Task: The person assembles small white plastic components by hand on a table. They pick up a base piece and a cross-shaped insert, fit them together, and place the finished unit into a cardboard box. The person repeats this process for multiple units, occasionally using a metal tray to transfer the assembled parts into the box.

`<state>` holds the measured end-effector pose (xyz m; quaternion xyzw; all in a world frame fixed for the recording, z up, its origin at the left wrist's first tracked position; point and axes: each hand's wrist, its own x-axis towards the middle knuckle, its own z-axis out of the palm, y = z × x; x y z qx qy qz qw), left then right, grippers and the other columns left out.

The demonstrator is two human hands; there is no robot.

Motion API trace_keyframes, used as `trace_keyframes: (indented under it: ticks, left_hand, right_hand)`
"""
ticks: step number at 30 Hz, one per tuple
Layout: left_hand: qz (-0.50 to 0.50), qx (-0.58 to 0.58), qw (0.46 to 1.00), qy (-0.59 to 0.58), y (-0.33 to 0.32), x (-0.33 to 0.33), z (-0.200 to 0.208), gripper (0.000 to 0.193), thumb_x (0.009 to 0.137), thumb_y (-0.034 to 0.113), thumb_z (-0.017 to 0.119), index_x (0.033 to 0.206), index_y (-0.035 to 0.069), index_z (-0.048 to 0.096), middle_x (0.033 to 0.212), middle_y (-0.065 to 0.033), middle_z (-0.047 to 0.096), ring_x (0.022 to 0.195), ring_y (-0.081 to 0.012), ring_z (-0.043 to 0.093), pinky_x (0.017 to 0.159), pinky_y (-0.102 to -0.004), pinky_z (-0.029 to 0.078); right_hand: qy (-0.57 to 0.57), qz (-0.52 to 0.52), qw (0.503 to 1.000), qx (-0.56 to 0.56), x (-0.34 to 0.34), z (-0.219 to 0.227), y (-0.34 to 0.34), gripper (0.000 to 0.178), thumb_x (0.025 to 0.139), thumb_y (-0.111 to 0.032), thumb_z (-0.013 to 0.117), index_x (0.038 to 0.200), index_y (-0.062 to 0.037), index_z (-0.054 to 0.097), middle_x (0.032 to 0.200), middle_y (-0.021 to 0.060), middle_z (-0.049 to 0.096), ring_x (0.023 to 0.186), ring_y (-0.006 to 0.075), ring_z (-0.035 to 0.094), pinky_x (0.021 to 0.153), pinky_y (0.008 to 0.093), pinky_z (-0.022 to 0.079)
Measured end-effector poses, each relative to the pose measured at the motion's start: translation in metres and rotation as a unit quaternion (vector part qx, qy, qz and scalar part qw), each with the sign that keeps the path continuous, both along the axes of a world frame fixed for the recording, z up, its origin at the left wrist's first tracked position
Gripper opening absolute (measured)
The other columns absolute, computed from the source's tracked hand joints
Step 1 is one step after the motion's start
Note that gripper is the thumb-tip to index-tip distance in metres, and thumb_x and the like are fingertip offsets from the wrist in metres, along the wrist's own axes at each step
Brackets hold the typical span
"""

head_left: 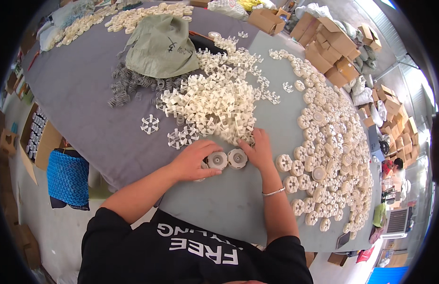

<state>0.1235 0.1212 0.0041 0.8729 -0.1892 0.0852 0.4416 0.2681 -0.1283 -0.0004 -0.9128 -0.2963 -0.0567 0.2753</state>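
My left hand is curled around the side of a round cream plastic housing with a hollow centre. Its thumb lies along the near rim. Touching that piece on its right is a second round housing, also hollow side up. My right hand reaches past it, thumb and fingers apart, at the near edge of a heap of white spoked plastic pieces. Some pieces there are blurred, and whether one lies between the fingertips is unclear. Part of another pale piece shows under my left hand.
Many round cream assemblies cover the table's right side. Grey coil springs lie beside a green sack behind the heap. Loose spoked pieces sit at left. An open carton and a blue-covered seat stand off the left edge.
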Motion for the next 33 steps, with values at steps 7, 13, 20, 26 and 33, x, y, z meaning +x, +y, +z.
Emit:
trace_keyframes:
  ticks: [7,13,20,26,33]
  left_hand:
    - [-0.078,0.034,0.996,0.029,-0.031,-0.024,0.008,0.073,0.079,0.037,0.086,0.142,0.010,0.059,0.136,-0.0154,0.061,0.128,-0.0372,0.055,0.112,-0.0482,0.042]
    - [-0.054,0.053,0.997,0.029,-0.061,-0.067,-0.007,0.084,0.071,0.028,0.090,0.146,0.010,0.056,0.136,-0.0156,0.062,0.131,-0.0379,0.053,0.113,-0.0487,0.043]
    - [-0.018,0.021,0.999,0.031,-0.065,-0.098,0.012,0.086,0.071,0.027,0.090,0.148,0.011,0.054,0.142,-0.0156,0.058,0.133,-0.0391,0.051,0.113,-0.0491,0.043]
    - [0.042,0.061,0.997,0.017,-0.048,-0.109,0.002,0.077,0.075,0.021,0.088,0.144,0.010,0.057,0.140,-0.0157,0.057,0.130,-0.0374,0.053,0.111,-0.0473,0.045]
    - [0.128,-0.103,0.981,0.103,-0.079,-0.139,0.039,0.061,0.085,0.017,0.081,0.140,0.006,0.059,0.139,-0.0139,0.058,0.100,-0.0288,0.066,0.084,-0.0374,0.055]
  right_hand:
    - [0.080,-0.053,0.983,0.159,-0.027,0.030,-0.024,0.057,0.091,-0.021,0.077,0.142,-0.0036,0.058,0.131,0.0156,0.068,0.119,0.0253,0.065,0.100,0.0395,0.051]
    - [0.153,-0.053,0.968,0.190,-0.124,0.033,-0.077,0.066,0.080,-0.014,0.085,0.141,-0.0067,0.060,0.134,0.0131,0.065,0.120,0.0281,0.064,0.102,0.0388,0.051]
    - [0.039,-0.070,0.996,0.031,-0.167,0.022,-0.118,0.063,0.077,-0.011,0.086,0.136,-0.0054,0.064,0.124,0.0122,0.065,0.106,0.0265,0.066,0.092,0.0364,0.054]
    - [0.158,0.006,0.971,0.181,-0.177,0.036,-0.095,0.058,0.076,-0.005,0.085,0.132,-0.0056,0.068,0.124,0.0110,0.065,0.106,0.0252,0.067,0.093,0.0358,0.055]
    - [0.120,0.159,0.977,0.076,-0.176,0.049,-0.051,0.058,0.074,-0.011,0.088,0.129,-0.0060,0.069,0.126,0.0123,0.066,0.115,0.0321,0.064,0.096,0.0410,0.055]
